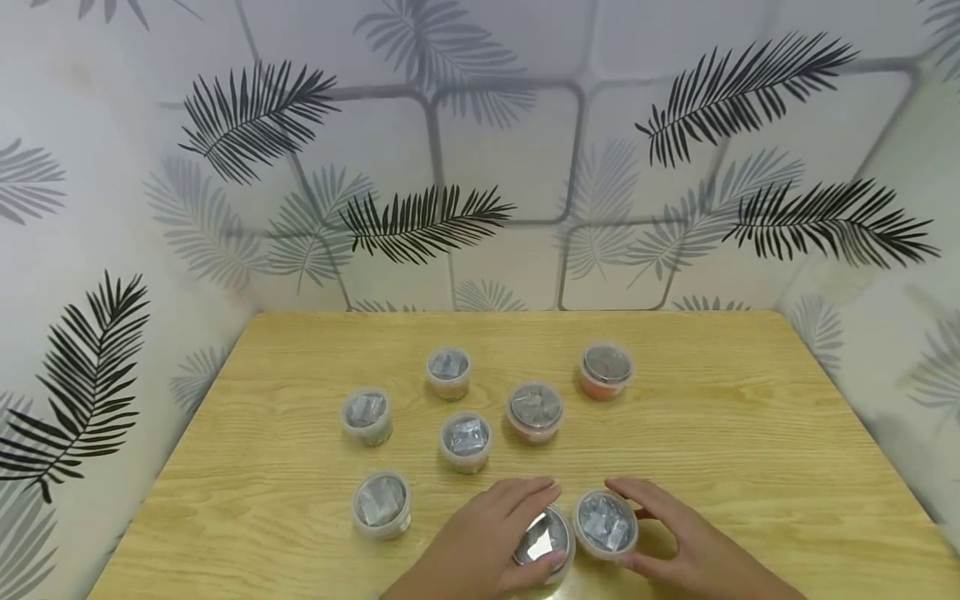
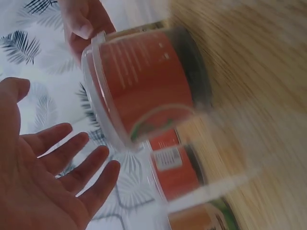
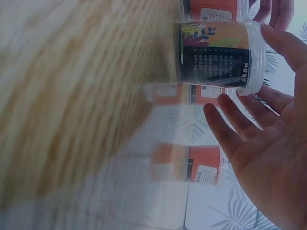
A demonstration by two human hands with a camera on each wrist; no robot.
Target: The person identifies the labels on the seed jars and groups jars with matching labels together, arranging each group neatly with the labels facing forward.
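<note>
Two clear lidded plastic tubs stand side by side near the table's front. My left hand (image 1: pixel 476 537) is around the nearer-left tub (image 1: pixel 542 540), whose lid shines with glare. In the left wrist view its fingers are spread and relaxed, next to the lid of the red-labelled tub (image 2: pixel 148 81). With thumb and fingertip on opposite sides of the rim, my right hand (image 1: pixel 690 542) holds the other tub (image 1: pixel 603 523), which has silvery packets under its lid. The right wrist view shows this tub's dark and orange printed label (image 3: pixel 216 60).
More lidded tubs stand spread behind and to the left: one at far right (image 1: pixel 606 371), one in the middle (image 1: pixel 535 412), one at the left (image 1: pixel 381 504), and several others. The wooden table (image 1: pixel 750 400) meets a leaf-patterned wall (image 1: pixel 510 275) at its back edge.
</note>
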